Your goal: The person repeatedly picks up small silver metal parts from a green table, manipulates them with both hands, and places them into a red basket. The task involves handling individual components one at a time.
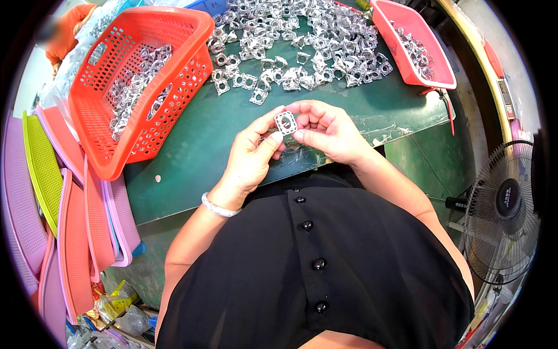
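Between my two hands, just above the near part of the green table [197, 139], is a small silvery metal part [285, 123], squarish with a large round hole. My left hand [254, 145] pinches its left and lower edge between thumb and fingers; a pale bangle circles that wrist. My right hand [328, 131] grips the part's right side, thumb below and curled fingers above. Beyond my hands lies a broad heap of similar metal parts [290, 75], the nearest ones scattered singly.
A red perforated basket [148, 131] holding metal parts stands at the left. At the far right, a pink basket [415, 43] holds more. Stacked coloured baskets [75, 232] lean left of the table. A fan [505, 198] stands at right. A person in orange [70, 29] is at far left.
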`<action>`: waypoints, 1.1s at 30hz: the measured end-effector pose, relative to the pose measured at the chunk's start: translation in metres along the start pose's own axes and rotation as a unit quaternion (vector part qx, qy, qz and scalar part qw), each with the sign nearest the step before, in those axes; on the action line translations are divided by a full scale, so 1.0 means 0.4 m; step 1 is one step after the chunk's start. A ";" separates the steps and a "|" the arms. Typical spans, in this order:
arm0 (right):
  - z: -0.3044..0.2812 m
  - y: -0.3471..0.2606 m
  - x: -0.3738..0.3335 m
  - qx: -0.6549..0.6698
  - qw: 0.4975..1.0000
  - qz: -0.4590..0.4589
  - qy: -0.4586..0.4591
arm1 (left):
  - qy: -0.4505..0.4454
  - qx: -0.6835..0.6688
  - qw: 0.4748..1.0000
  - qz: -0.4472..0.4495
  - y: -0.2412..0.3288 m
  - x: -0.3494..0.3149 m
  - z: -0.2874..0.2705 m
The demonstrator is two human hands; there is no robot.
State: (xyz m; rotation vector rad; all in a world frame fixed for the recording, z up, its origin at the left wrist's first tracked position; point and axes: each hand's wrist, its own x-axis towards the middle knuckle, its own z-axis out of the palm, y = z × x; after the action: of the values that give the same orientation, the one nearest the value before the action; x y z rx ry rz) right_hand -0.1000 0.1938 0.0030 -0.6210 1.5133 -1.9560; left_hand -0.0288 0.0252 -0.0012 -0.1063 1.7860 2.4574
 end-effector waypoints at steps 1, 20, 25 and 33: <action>0.000 0.000 0.000 -0.002 1.000 0.000 0.000 | 0.000 -0.003 1.000 -0.001 -0.001 0.000 0.000; -0.002 0.007 -0.001 -0.018 1.000 0.001 0.005 | -0.007 0.005 1.000 -0.001 -0.001 -0.005 -0.003; -0.003 0.005 -0.001 -0.015 1.000 0.011 -0.001 | 0.004 0.012 1.000 -0.008 0.003 -0.007 0.002; -0.001 -0.005 -0.005 -0.008 1.000 0.016 -0.006 | 0.017 -0.035 0.999 -0.019 0.006 -0.004 0.004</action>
State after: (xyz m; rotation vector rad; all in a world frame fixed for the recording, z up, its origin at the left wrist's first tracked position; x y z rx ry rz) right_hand -0.0993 0.1958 0.0047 -0.6117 1.5241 -1.9140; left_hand -0.0274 0.0259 0.0019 -0.1865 1.6949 2.5066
